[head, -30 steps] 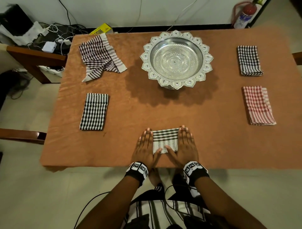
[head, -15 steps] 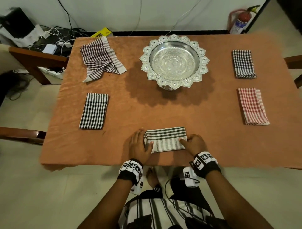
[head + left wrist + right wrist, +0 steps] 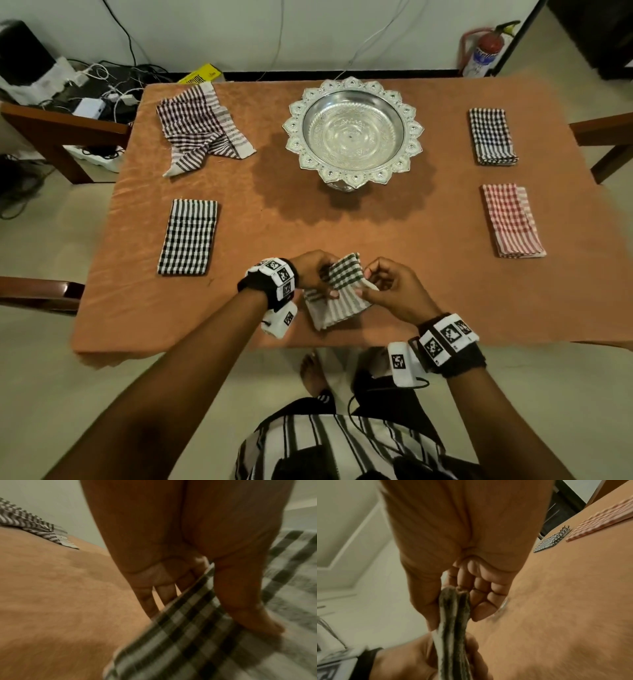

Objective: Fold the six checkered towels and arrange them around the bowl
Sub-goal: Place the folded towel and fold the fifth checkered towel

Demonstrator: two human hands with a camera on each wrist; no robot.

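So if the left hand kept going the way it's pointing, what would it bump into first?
Probably the right hand: the left hand points across the green checkered towel that both hold, though depth is unclear.

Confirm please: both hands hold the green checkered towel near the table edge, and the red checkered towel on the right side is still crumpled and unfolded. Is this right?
One detail is wrong. In the head view the red checkered towel lies neatly folded; the crumpled, unfolded one is the brown striped towel at the far left. Both the left hand and right hand do hold the green checkered towel.
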